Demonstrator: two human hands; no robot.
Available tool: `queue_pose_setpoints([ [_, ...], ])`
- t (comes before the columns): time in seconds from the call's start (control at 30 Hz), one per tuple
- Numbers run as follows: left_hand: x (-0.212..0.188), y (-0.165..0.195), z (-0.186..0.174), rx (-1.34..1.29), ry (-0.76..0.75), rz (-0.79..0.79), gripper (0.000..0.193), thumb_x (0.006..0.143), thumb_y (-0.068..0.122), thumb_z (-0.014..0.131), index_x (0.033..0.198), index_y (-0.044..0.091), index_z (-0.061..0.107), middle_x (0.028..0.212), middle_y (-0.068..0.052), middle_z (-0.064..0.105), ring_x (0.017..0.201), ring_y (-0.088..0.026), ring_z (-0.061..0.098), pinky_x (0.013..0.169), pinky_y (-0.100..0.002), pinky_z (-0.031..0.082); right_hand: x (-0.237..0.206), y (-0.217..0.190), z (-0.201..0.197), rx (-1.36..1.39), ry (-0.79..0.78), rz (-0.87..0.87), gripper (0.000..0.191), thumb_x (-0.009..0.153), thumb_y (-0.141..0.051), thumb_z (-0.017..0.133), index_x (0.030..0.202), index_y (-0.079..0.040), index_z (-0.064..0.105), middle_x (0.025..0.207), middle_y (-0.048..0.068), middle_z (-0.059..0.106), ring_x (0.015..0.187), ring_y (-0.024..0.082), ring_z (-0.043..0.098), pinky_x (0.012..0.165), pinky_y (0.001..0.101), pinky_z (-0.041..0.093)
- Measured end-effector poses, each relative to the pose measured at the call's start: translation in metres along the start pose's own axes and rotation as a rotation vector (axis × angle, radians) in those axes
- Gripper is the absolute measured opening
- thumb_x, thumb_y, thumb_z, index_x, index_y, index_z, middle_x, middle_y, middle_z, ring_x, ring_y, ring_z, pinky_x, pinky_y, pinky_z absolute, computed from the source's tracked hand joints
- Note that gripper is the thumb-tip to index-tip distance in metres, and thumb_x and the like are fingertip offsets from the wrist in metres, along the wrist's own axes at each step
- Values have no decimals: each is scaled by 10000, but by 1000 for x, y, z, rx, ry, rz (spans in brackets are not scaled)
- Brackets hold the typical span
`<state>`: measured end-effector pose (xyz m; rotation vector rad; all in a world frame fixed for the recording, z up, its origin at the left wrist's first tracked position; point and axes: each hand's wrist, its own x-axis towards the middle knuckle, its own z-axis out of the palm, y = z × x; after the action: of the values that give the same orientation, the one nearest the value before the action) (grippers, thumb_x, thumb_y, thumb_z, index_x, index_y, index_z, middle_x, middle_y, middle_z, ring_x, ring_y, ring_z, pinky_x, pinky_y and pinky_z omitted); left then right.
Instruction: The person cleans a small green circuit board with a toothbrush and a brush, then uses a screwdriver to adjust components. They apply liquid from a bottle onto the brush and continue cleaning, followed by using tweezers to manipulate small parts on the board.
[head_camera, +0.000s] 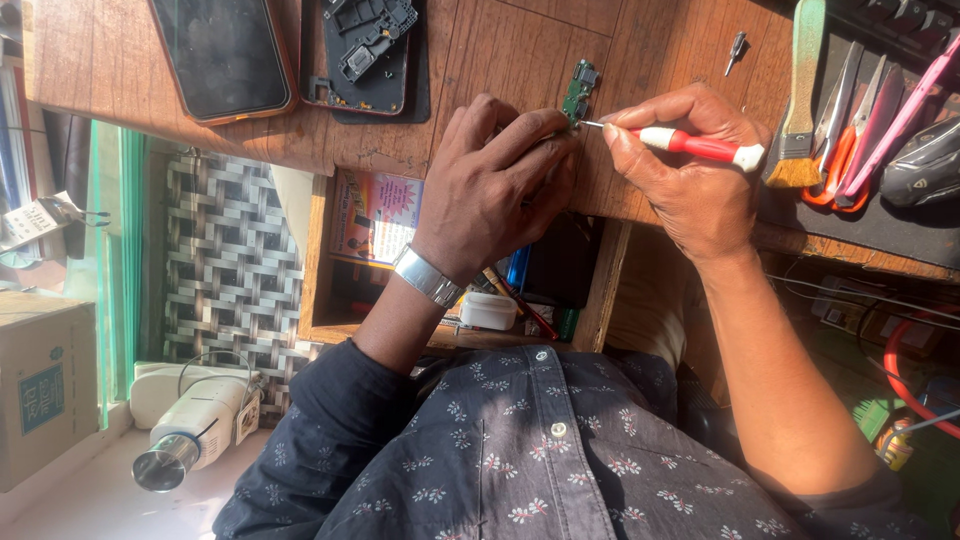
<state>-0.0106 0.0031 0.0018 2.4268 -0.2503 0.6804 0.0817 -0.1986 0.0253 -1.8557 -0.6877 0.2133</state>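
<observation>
We pin the small green circuit board (578, 90) to the wooden bench (480, 60) under our left hand's (495, 180) fingertips, steadying it while our right hand (680, 165) grips the red-handled screwdriver (700, 146) pencil-fashion, tip at the board.

Place: I see a phone-repair workshop | Evidence: opened phone (365, 50), circuit board (578, 88), brush (800, 100), tweezers (838, 105) on wooden bench (500, 50)

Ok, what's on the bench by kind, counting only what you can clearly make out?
Phones, one opened: 2
Green circuit boards: 1
Screwdrivers: 1, in the right hand; left hand steadies the board
Brushes: 1
Loose bits: 1
Total: 6
Tools at far right overlap, not counted.
</observation>
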Motion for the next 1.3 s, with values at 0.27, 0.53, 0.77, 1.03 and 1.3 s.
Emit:
queue_pose_setpoints([
  [0.27, -2, 0, -3, -9, 0, 5, 229, 950, 167, 801, 1164, 109, 746, 1274, 24, 644, 1074, -213, 557, 924, -355, 498, -2, 3, -2, -8, -34, 6, 106, 1096, -10, 788, 1068, -10, 686, 1044, 74, 758, 922, 75, 713, 843, 196, 591],
  [0.53, 0, -1, -4, -23, 20, 17, 259, 944, 154, 806, 1191, 108, 744, 1275, 23, 636, 1077, -215, 554, 930, -357, 493, 1, 0, -2, 34, -32, 12, 108, 1094, 10, 776, 1085, 6, 668, 1050, 74, 750, 935, 72, 705, 862, 199, 592],
  [0.77, -2, -2, -4, -17, 16, 16, 277, 945, 151, 810, 1211, 113, 741, 1284, 34, 624, 1079, -217, 547, 951, -361, 493, 6, -14, 3, 101, 13, 113, 122, 1019, -36, 770, 1039, -28, 650, 986, 40, 723, 865, 54, 678, 812, 200, 581],
  [1.03, -3, -4, -1, 6, 19, 25, 295, 937, 164, 810, 1221, 122, 741, 1291, 28, 618, 1082, -221, 539, 951, -365, 499, 9, -18, 3, 101, 3, 104, 119, 1020, -19, 766, 1043, -23, 649, 997, 45, 723, 875, 60, 685, 820, 200, 583],
  [1.3, -3, -3, -1, 11, 12, 9, 276, 946, 156, 811, 1212, 123, 745, 1281, 29, 626, 1080, -220, 546, 947, -360, 503, 8, -16, 4, 90, 7, 84, 111, 1030, -14, 766, 1052, -21, 658, 1012, 53, 726, 898, 66, 690, 832, 206, 590],
])
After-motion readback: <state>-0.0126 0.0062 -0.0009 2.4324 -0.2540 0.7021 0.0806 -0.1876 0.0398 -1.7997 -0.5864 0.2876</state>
